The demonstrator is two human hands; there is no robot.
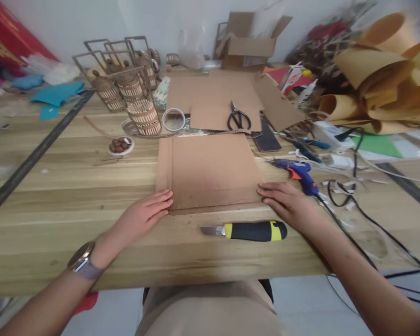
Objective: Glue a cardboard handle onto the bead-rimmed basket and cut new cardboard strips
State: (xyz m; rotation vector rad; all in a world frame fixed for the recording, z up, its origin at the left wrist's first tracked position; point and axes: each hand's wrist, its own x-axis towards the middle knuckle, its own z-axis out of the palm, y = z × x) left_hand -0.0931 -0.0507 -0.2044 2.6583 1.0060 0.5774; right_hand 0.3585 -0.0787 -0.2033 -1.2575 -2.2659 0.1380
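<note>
A creased sheet of brown cardboard (210,172) lies flat on the wooden table before me. At its near left corner rests my left hand (150,208), fingers stretched out and touching the edge. My right hand (283,203) lies at the near right corner, fingers extended, fingertips on the cardboard. Neither hand grasps anything. Between them, close to the table's front edge, is a black and yellow utility knife (255,231) with its blade pointing left. A blue hot glue gun (297,173) sits just beyond my right hand.
Black scissors (238,119) lie on more cardboard (213,100) behind the sheet, beside a phone (269,135). Bamboo lanterns (142,107), a tape roll (174,120) and a small dish (129,148) of brown nut-like pieces stand left. Black cable (385,235) and rolled paper (374,70) occupy the right.
</note>
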